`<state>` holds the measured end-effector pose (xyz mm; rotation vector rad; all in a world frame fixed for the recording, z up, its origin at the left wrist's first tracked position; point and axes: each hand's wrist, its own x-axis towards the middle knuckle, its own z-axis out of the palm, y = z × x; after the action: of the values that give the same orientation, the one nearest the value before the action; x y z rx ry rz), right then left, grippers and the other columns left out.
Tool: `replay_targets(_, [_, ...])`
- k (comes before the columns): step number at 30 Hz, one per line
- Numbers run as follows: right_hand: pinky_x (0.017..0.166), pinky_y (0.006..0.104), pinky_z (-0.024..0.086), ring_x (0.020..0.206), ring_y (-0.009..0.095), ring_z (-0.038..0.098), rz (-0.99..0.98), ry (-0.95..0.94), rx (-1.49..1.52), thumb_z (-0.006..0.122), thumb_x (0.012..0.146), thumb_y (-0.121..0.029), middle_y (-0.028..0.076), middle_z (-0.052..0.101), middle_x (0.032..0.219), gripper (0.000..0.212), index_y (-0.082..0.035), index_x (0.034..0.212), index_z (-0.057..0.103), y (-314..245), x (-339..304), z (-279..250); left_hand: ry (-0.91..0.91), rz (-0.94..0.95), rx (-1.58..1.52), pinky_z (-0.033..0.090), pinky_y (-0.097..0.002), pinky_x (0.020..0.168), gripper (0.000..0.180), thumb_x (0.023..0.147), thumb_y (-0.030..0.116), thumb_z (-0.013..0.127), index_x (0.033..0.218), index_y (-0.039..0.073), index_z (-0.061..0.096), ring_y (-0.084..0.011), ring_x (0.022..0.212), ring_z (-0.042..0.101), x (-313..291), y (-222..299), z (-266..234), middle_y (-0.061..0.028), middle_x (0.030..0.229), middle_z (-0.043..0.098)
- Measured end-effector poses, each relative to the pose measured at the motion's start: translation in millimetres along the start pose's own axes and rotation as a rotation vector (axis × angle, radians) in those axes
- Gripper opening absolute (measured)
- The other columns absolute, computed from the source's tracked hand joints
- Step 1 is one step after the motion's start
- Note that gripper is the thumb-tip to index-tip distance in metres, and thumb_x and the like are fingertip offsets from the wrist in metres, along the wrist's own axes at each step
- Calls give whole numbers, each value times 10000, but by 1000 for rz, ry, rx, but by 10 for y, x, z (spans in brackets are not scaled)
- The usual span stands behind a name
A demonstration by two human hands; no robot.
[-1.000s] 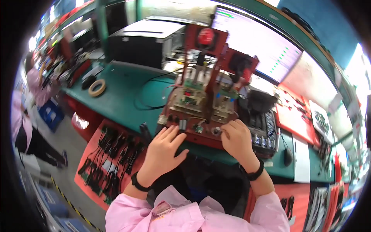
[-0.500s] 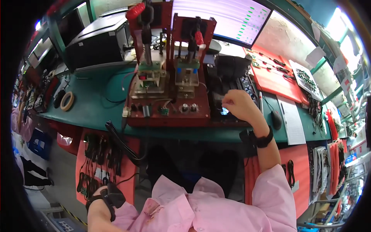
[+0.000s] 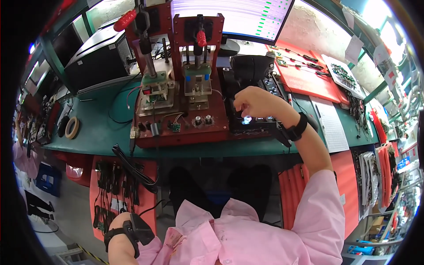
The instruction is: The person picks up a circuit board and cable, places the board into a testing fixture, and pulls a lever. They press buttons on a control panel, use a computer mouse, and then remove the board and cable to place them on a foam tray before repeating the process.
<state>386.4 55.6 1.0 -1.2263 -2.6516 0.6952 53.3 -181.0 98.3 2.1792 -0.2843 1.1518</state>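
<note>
My right hand (image 3: 259, 104) is over a black device box (image 3: 236, 128) with a small lit display, its fingers curled down toward the panel. Whatever those fingers hold or press is hidden beneath them. Low on the left, my left hand (image 3: 122, 219) is beside bundled black cables (image 3: 115, 179) lying on a red foam sheet (image 3: 150, 170). Its fingers are out of sight behind the hand and a black wrist-worn unit. In the middle of the bench is a red test fixture (image 3: 190, 134) with two lever clamps. A small green circuit board (image 3: 176, 127) lies on its front deck.
Behind the fixture stands a lit monitor (image 3: 238, 15). To the right are a paper sheet (image 3: 330, 126), a red board with cables (image 3: 300, 79) and a white tray of circuit boards (image 3: 342, 75). A tape roll (image 3: 72, 127) and a black computer case (image 3: 99, 55) are at left.
The whole view has shifted, so the bench appears further left. My right hand stays above the device box, its fingers bent further down. My left hand remains by the cables.
</note>
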Motion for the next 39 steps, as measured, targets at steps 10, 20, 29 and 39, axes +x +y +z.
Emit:
replay_targets(10, [600, 342, 490, 649, 242, 636, -33, 9, -109, 715, 645, -69, 108, 629, 692, 129, 6, 710, 633, -162, 23, -24, 90, 295, 128, 413, -266, 486, 422, 950, 405, 413, 1115, 46, 563, -183, 486, 525, -42, -167, 138, -120, 611, 565])
replay_targets(20, [571, 386, 481, 612, 289, 619, 242, 102, -91, 712, 648, -100, 100, 618, 615, 117, -18, 657, 630, -205, 21, 4, 402, 264, 332, 261, -260, 434, 196, 877, 261, 575, 829, 71, 578, -103, 398, 329, -743, -294, -246, 33, 491, 409])
replay_targets(29, [590, 383, 444, 692, 273, 602, -270, -60, -149, 713, 659, -67, 93, 584, 717, 163, 4, 691, 570, 1, 116, -37, 1157, -943, 481, 305, -185, 491, 223, 922, 243, 522, 1026, 56, 585, -44, 553, 401, -1964, -1266, -1128, 17, 643, 478])
replay_targets(39, [661, 386, 471, 733, 282, 605, 165, 209, -210, 699, 680, -95, 88, 601, 753, 109, -41, 770, 672, 7, -593, -52, 1100, -885, 246, 345, -187, 617, 137, 923, 175, 505, 921, 50, 562, -38, 677, 432, -2296, -2187, -1093, 32, 745, 474])
